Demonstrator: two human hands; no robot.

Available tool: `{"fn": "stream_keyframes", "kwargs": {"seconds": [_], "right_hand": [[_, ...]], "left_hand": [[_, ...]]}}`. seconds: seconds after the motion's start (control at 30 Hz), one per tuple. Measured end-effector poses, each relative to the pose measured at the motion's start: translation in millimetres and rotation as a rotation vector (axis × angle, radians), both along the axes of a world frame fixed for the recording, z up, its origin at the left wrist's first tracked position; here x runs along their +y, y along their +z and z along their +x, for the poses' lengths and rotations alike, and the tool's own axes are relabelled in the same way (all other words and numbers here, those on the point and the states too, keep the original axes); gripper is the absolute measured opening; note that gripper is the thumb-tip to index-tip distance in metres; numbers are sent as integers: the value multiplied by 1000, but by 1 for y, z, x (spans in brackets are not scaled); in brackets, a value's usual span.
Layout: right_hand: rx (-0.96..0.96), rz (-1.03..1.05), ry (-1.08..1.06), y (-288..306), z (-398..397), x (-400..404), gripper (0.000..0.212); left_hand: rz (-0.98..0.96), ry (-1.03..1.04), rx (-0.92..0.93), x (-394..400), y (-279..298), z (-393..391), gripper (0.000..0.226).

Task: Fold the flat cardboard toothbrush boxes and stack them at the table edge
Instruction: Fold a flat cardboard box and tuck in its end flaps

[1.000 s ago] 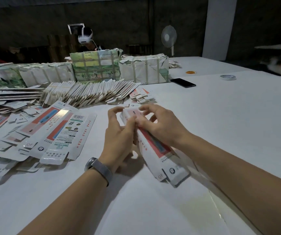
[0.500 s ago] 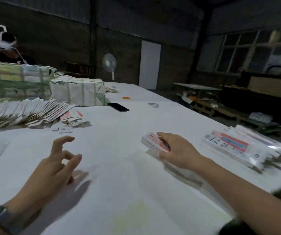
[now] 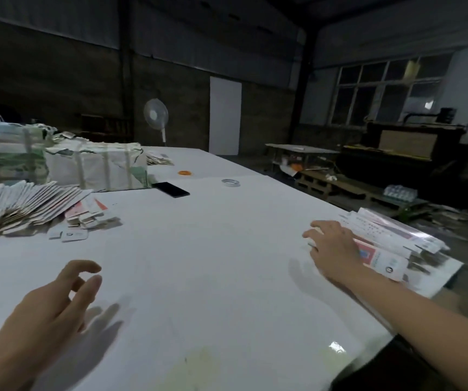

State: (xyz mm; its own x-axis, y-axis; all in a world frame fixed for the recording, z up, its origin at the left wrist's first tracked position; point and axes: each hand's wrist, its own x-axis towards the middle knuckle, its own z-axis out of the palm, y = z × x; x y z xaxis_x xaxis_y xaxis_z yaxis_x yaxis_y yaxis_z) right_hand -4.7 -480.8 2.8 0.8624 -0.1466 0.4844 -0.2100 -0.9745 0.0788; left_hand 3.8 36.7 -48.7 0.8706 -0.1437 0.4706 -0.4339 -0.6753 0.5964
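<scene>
- Our left hand [image 3: 55, 300], bare, hovers over the near left part of the large white table [image 3: 213, 263]; its fingers are loosely curled and apart, holding nothing, a shadow beneath.
- Our right hand [image 3: 333, 249], bare, reaches to the table's right edge; its fingers lie fairly straight and slightly spread on top of the folded white cardboard toothbrush box with a red panel [image 3: 379, 256]. We cannot tell where the thumb sits.
- That box lies at the right edge, touching the stack of folded white and red toothbrush boxes [image 3: 393, 230] just beyond it; the stack is blurred.
- Small loose white and red cardboard pieces [image 3: 88, 218] lie toward the left side, mid-table.
- A fanned row of flat white cardboard box blanks [image 3: 21, 204] leans along the left edge, just beside those pieces.
- A flat black phone [image 3: 171, 189] lies past the blanks, near the table's middle.
- A pale round tape ring [image 3: 230, 182] lies right of the phone, well apart.
- White strapped paper-wrapped bundles [image 3: 97, 167] stand at the far left, a green-printed bundle [image 3: 7, 153] beside them.
- A small orange ring [image 3: 185, 173] lies toward the far edge.
- A white standing fan [image 3: 156, 114] rises beyond the far edge.
</scene>
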Motion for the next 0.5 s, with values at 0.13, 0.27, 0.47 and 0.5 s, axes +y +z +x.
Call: {"fn": "stream_keyframes", "kwargs": {"seconds": [0.13, 0.27, 0.47, 0.5], "right_hand": [[-14, 244, 349, 5, 14, 91, 29], [65, 463, 648, 9, 19, 201, 26], [159, 714, 928, 11, 27, 333, 24], [152, 762, 937, 12, 28, 342, 23]], "left_hand": [[-67, 24, 27, -18, 27, -20, 19], [-14, 96, 61, -21, 36, -23, 23], [-50, 354, 63, 0, 45, -13, 28], [-52, 358, 64, 2, 47, -10, 28]]}}
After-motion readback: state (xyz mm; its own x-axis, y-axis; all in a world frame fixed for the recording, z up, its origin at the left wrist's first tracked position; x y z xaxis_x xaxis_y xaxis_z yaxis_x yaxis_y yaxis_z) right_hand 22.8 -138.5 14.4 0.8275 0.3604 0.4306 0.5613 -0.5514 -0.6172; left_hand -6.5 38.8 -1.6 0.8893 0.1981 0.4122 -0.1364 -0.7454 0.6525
